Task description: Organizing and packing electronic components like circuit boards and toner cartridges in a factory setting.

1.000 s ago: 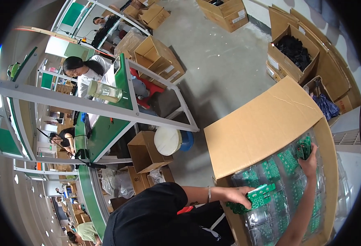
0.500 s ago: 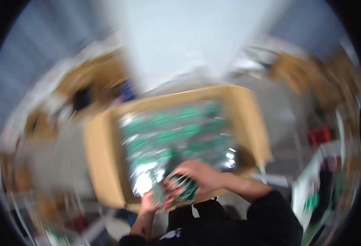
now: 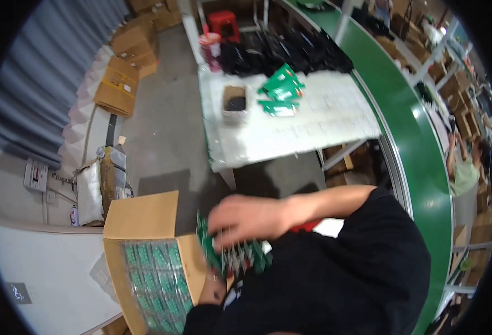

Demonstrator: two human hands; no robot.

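Note:
Close to my body I hold a fanned bundle of green cards [image 3: 204,239] that look like printed packets, with red and whitish parts among them. My right hand [image 3: 251,220] curls over the top of the bundle, slightly blurred. From below, my left hand [image 3: 213,276] supports it, its fingers mostly hidden behind the cards. Just left of the bundle stands an open cardboard box [image 3: 140,216], filled with rows of clear-wrapped green packs [image 3: 156,279].
Ahead, a white-topped table [image 3: 262,139] bears loose green packets [image 3: 282,89], a small open box [image 3: 234,114], a drink cup [image 3: 210,50] and black bags [image 3: 279,53]. A green conveyor belt [image 3: 419,162] curves along the right. A person [image 3: 466,173] is beyond it.
My view has swung right, from facing the box to facing the table, so the box now lies at lower left. The green bundle has stayed in my hands, away from the box.

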